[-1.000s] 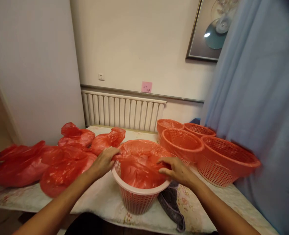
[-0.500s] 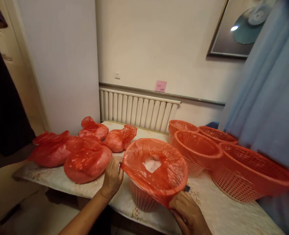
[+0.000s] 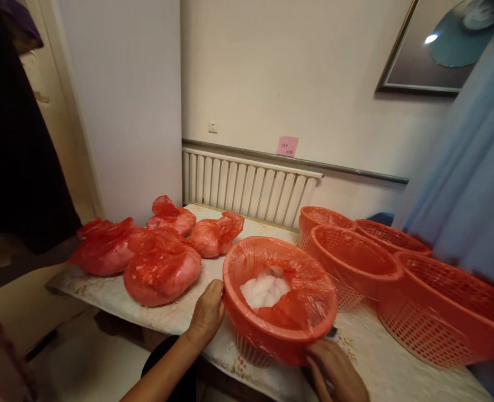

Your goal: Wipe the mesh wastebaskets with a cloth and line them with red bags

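Note:
A red plastic bag point(image 3: 309, 273) lines a red lattice basket point(image 3: 250, 349), its edge folded outward over the rim. White material point(image 3: 265, 289) shows at the bottom, partly covered by the bag's folds. My left hand point(image 3: 207, 314) is closed on the bag's edge at the left side of the rim, fingertips hidden behind it. At the near right side, my right hand point(image 3: 336, 369) pinches the overhanging bag below the rim. Left of the basket sit several filled, red plastic bags, the closest a rounded bundle point(image 3: 163, 273) with its top gathered.
Several red baskets point(image 3: 355, 254) stand at the right of the cloth-covered table point(image 3: 217, 343). A radiator point(image 3: 250, 187) runs along the wall behind. A blue curtain point(image 3: 460, 190) hangs at the right. A person in dark clothing point(image 3: 20, 167) stands at the far left.
The bag's near edge, stretched across the opening before, now lies down over the outside of the rim. More of the white contents shows. The view has turned slightly left.

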The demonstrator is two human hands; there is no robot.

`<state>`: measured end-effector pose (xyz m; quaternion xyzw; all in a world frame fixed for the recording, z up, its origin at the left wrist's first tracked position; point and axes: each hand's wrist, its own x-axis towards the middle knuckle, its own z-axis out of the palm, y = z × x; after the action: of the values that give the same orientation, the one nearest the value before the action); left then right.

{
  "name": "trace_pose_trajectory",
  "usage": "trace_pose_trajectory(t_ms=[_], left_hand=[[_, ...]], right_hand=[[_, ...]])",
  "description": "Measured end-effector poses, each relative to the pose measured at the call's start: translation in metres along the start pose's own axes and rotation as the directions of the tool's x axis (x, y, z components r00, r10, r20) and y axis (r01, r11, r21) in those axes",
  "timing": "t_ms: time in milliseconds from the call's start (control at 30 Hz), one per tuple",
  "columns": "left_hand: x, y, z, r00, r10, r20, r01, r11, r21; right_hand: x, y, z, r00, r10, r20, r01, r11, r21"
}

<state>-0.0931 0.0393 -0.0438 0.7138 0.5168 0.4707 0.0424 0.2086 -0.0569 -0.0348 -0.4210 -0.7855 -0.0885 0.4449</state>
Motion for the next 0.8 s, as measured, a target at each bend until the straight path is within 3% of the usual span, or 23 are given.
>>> trace_pose_trajectory(t_ms=[100, 267, 367, 500, 667, 800], left_hand=[[-0.009, -0.002, 0.002, 0.999, -0.037, 0.036, 0.038, 0.999, -0.022], [-0.036, -0.016, 0.015, 0.99, -0.128, 0.06, 0.131, 0.99, -0.057], [-0.057, -0.03, 0.026, 0.981, -0.179, 0.08, 0.185, 0.98, -0.076], [-0.08, -0.047, 0.038, 0.962, -0.256, 0.091, 0.264, 0.96, -0.093], [-0.084, -0.065, 0.055, 0.941, -0.316, 0.119, 0.332, 0.932, -0.147], [-0.068, -0.081, 0.074, 0.921, -0.364, 0.142, 0.387, 0.898, -0.207]], right_hand=[[-0.003, 0.001, -0.006, 0.99, 0.025, -0.137, -0.036, 0.997, -0.075], [0.012, -0.003, -0.002, 0.998, -0.025, 0.059, 0.037, 0.977, -0.208], [0.022, -0.005, 0.0, 0.997, -0.029, 0.069, 0.045, 0.97, -0.24], [0.038, -0.004, -0.001, 0.991, -0.002, 0.137, 0.024, 0.986, -0.162], [0.084, 0.007, -0.006, 0.991, 0.043, 0.13, -0.028, 0.994, -0.109], [0.147, 0.023, -0.007, 0.991, 0.111, 0.075, -0.093, 0.972, -0.218]])
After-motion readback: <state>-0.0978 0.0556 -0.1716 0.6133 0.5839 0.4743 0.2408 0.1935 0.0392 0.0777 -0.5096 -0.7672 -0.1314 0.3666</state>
